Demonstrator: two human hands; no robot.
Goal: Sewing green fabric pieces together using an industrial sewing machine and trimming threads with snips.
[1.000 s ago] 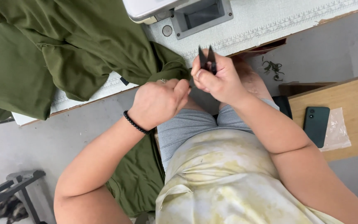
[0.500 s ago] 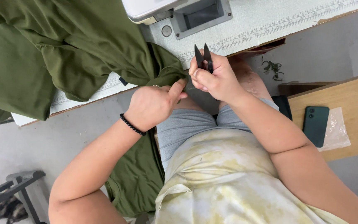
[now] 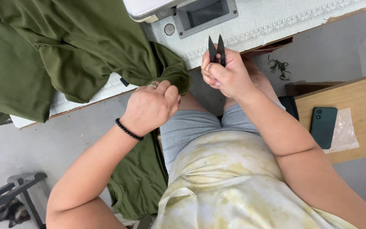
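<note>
- Left hand (image 3: 151, 108): closed in a pinch on a fold of the olive-green garment (image 3: 77, 55), just off the front edge of the sewing table (image 3: 276, 21); ring on one finger, black bead bracelet (image 3: 128, 129) at the wrist.
- Right hand (image 3: 227, 76): curled tight around black thread snips (image 3: 216, 50), blades parted and pointing up over the front edge of the sewing table; apart from the garment.
- Olive-green garment: heaped across the left part of the sewing table, one corner drawn over the front edge into the left hand, a further length hanging below the table beside the lap.
- Sewing machine (image 3: 157, 6): white base at the far side of the sewing table, with a rectangular recessed opening (image 3: 206, 12) just beside it.
- Ruler markings: printed along the front edge of the sewing table.
- Thread scraps (image 3: 278, 66): dark tangle on the floor, below the right end of the sewing table.
- Wooden surface (image 3: 361, 97): right of the sewing table, lower down; bearing a dark green phone (image 3: 323, 126) and a clear plastic bag (image 3: 345, 132) just beside it.
</note>
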